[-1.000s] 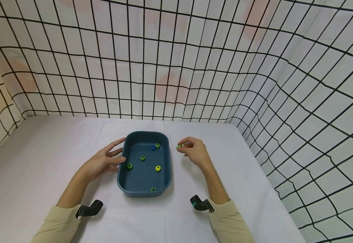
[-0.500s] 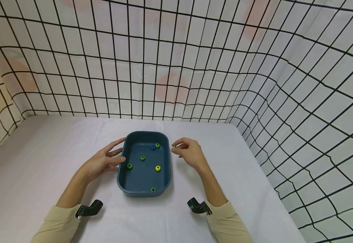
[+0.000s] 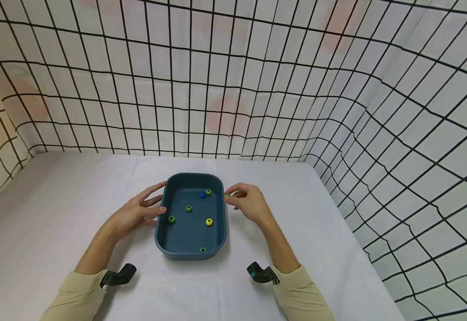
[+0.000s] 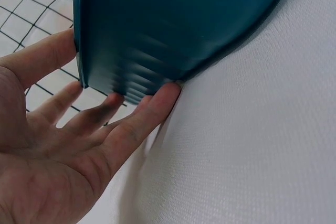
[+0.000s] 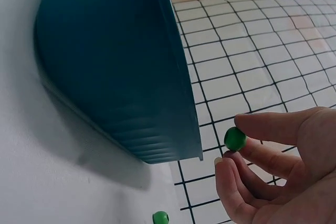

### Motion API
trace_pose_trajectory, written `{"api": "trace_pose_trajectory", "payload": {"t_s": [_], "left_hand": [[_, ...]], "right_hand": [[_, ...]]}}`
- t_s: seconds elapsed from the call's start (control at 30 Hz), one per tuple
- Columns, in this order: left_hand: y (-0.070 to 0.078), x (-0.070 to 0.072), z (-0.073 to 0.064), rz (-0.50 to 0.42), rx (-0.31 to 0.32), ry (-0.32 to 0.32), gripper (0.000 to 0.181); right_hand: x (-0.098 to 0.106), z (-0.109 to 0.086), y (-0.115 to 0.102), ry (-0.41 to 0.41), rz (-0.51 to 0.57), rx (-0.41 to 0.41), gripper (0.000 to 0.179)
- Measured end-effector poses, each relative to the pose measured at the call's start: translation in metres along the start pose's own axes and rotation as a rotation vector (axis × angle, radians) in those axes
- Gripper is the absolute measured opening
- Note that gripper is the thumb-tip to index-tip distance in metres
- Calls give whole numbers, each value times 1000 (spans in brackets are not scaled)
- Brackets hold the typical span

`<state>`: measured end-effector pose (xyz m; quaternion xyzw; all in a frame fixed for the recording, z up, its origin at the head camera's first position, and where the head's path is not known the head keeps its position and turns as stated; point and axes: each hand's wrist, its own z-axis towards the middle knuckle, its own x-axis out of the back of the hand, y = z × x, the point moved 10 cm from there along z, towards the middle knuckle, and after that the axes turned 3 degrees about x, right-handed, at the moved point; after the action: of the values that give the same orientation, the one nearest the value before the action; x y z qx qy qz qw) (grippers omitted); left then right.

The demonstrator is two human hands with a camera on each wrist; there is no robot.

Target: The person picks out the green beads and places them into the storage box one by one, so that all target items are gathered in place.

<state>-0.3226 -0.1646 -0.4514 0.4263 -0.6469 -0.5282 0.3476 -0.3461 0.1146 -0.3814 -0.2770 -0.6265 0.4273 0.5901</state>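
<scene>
Right grip [image 3: 251,203], pinching a green bead [image 5: 235,138] (right at its tips), just beside the blue tray [image 3: 189,235].

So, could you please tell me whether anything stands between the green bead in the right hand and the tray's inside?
Only the tray's side wall, it seems: the green bead in the right hand is just outside it, and whether it clears the rim is hard to tell. No other obstacle shows.

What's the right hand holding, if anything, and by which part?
A green bead, pinched by its rounded outer side at the fingertips of the right hand.
</scene>
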Motion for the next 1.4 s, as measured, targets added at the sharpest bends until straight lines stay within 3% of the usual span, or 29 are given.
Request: {"api": "trace_pose_trajectory", "payload": {"t_s": [0.5, 1.07, 1.4], "left_hand": [[1, -1, -1, -7, 2, -3, 88], [1, 0, 0, -9, -1, -5, 88], [0, 0, 0, 0, 9, 2, 88]], "right_hand": [[-19, 0, 3, -114, -40, 10, 13], [-27, -5, -6, -143, -68, 53, 12], [-36, -7, -11, -199, -8, 89, 14]]}}
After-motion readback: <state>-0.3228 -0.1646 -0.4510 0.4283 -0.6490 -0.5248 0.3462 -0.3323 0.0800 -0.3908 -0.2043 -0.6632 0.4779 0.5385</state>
